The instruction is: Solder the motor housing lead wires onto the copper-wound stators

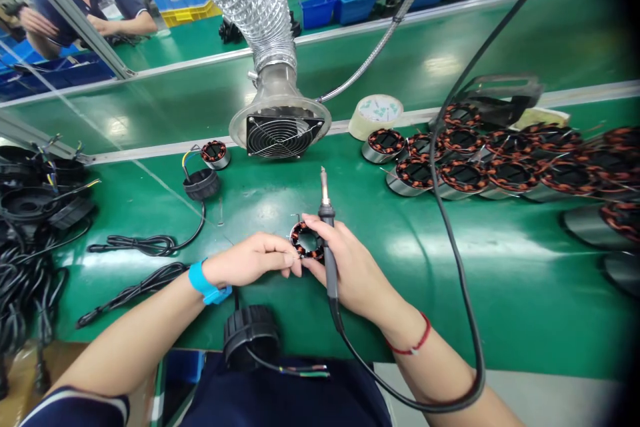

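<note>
Hands [260, 259] together, clamped on a small wound ring [301, 227], copper-orange windings [295, 235] alternating with black, round open centre.

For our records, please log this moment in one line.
left hand: at copper-wound black ring | right hand: holds ring, dark-handled soldering iron

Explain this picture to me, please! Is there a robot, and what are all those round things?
No robot here, just a person's two bare hands. A camera worn on their head looks forward and down. The right hand holds a small copper-wound ring and a pen-shaped tool that looks like a soldering iron. The left hand pinches at the ring's edge; exactly what's between the fingertips is too small to tell. On the green table, more copper-wound rings sit to the right, and black cables pile up on the left. A fan hangs under a silver tube.
</note>
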Tool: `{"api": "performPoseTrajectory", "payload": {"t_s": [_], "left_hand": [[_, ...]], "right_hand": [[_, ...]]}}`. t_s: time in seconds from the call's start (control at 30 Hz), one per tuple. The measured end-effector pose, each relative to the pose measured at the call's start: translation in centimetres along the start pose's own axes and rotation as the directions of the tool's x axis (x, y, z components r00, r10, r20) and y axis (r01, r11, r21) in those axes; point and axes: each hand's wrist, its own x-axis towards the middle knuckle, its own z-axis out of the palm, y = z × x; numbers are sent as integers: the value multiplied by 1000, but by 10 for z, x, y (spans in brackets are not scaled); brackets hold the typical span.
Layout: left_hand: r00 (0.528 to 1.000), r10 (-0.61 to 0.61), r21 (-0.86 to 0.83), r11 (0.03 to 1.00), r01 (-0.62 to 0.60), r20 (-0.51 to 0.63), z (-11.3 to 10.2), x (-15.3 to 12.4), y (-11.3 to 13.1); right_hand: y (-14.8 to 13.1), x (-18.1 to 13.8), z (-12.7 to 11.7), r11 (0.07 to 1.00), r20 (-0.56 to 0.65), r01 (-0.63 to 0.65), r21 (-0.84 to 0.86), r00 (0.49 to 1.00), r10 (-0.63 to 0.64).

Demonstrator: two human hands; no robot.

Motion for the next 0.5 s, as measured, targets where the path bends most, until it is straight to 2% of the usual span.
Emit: {"api": "performPoseTrajectory", "payload": {"t_s": [0.1,0.2,0.23,0.3,0.4,0.5], "left_hand": [[997,-28,-16,1000,27,-71,2,0,-2],[994,-42,238,969,65,-103,2,-14,9],[997,-23,360,932,48,-72,4,-22,16],[997,14,566,823,-54,76,11,-39,30],[951,28,723,643,-253,308,32,-60,44],[936,51,830,446,-334,349,51,-69,43]], "right_hand": [[1,0,-5,1000,32,-16,22,999,16],[3,0,-13,999,27,-44,26,999,44],[4,-1,-15,998,13,-52,26,999,52],[6,-2,-19,997,-23,-57,44,998,58],[10,-4,-21,994,-96,-32,106,995,42],[9,-6,-21,991,-170,-17,136,985,40]]}}
